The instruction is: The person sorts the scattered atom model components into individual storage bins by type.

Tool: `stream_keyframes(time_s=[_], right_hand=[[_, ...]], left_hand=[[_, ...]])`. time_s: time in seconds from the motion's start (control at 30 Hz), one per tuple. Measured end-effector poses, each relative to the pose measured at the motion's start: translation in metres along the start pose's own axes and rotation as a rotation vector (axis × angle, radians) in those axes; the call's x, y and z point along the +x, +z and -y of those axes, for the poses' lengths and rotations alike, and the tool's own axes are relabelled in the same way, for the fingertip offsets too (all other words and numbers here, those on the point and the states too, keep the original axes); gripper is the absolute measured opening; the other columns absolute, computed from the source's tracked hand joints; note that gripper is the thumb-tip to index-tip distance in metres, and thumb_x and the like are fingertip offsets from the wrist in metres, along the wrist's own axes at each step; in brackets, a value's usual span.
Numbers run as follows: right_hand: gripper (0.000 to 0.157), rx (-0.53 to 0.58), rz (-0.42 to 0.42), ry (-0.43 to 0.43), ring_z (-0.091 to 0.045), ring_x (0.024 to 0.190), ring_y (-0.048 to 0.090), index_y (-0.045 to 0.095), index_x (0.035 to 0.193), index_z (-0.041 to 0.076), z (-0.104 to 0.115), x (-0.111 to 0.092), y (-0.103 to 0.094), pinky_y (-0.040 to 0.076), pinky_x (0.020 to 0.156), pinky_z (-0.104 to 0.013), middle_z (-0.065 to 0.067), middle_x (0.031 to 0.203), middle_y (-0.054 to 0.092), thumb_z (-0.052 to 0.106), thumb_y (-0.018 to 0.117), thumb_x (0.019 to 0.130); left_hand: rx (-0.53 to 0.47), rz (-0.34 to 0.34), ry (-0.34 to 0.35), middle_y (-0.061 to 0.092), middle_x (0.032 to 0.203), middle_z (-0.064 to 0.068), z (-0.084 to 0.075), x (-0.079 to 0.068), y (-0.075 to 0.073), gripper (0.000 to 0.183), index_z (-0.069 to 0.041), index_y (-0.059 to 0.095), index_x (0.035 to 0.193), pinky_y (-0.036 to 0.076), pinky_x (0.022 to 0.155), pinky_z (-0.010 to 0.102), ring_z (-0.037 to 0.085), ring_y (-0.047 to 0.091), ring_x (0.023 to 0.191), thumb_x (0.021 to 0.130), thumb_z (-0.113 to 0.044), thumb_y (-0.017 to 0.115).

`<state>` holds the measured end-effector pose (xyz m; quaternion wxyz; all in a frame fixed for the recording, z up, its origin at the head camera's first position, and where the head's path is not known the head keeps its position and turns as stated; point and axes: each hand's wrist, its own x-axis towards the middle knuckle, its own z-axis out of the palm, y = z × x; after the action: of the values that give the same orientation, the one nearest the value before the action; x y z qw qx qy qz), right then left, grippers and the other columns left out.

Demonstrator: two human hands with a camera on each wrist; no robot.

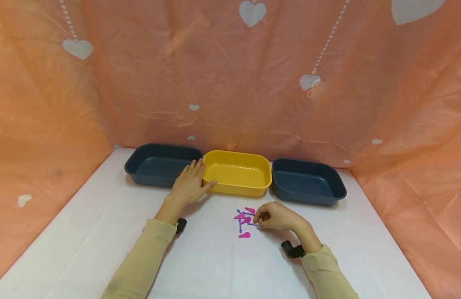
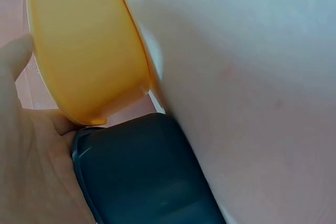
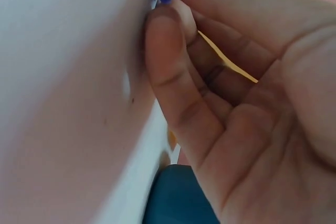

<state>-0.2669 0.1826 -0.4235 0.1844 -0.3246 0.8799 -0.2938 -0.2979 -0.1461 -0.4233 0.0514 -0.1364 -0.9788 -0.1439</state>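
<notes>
My left hand (image 1: 188, 185) rests where the left dark blue tray (image 1: 144, 176) meets the yellow tray (image 1: 234, 189). Its fingers are extended, with the thumb at the yellow rim; the left wrist view shows the palm against both rims. My right hand (image 1: 276, 216), fingers curled, is at the right edge of a small pile on the white cloth. Its thumb and fingertip pinch the end of a thin blue stick (image 1: 252, 224), largely hidden in the right wrist view. Pink drop-shaped pieces (image 1: 245, 235) and other blue sticks (image 1: 240, 226) lie beside it.
Another dark blue tray (image 1: 305, 195) stands right of the yellow one, in the same row. A bit of red (image 1: 180, 173) shows beside the left fingers. Orange curtains (image 1: 230, 83) with pale hearts enclose the white-covered table (image 1: 200, 257) behind and at both sides.
</notes>
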Motion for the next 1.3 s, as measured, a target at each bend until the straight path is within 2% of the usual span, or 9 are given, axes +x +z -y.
stream_keyframes(time_s=[0.43, 0.77, 1.0, 1.3], right_hand=[[0.003, -0.042, -0.023, -0.022, -0.005, 0.075, 0.058, 0.079, 0.093, 0.011, -0.005, -0.001, -0.002, 0.055, 0.074, -0.022, 0.010, 0.083, 0.068, 0.009, 0.080, 0.091], [0.006, -0.018, -0.118, -0.074, -0.006, 0.070, 0.057, 0.078, 0.093, 0.008, -0.008, -0.004, -0.010, 0.054, 0.066, -0.022, 0.008, 0.081, 0.067, 0.005, 0.081, 0.089], [0.009, -0.003, -0.239, -0.127, -0.008, 0.075, 0.059, 0.078, 0.095, 0.008, -0.007, -0.003, -0.009, 0.055, 0.070, -0.023, 0.002, 0.087, 0.072, 0.002, 0.074, 0.089], [0.009, -0.001, -0.444, -0.188, -0.012, 0.079, 0.061, 0.078, 0.096, 0.006, 0.001, 0.002, -0.011, 0.056, 0.074, -0.025, 0.003, 0.088, 0.067, 0.000, 0.076, 0.090]], left_hand=[[0.006, 0.005, 0.001, 0.018, 0.172, 0.017, 0.001, 0.000, 0.000, 0.089, 0.003, 0.024, 0.163, 0.013, 0.129, 0.052, 0.038, 0.013, 0.159, 0.105, -0.061, 0.047], [0.007, -0.004, 0.017, 0.020, 0.172, 0.017, 0.000, 0.002, 0.000, 0.088, 0.003, 0.027, 0.162, 0.015, 0.128, 0.054, 0.038, 0.015, 0.159, 0.105, -0.061, 0.047], [0.004, -0.007, 0.012, 0.020, 0.171, 0.017, 0.001, 0.002, 0.001, 0.088, 0.003, 0.027, 0.162, 0.015, 0.128, 0.054, 0.038, 0.014, 0.159, 0.105, -0.061, 0.048], [0.005, -0.007, 0.017, 0.021, 0.171, 0.018, 0.000, 0.003, 0.002, 0.089, 0.003, 0.026, 0.162, 0.015, 0.128, 0.054, 0.038, 0.015, 0.159, 0.105, -0.061, 0.047]])
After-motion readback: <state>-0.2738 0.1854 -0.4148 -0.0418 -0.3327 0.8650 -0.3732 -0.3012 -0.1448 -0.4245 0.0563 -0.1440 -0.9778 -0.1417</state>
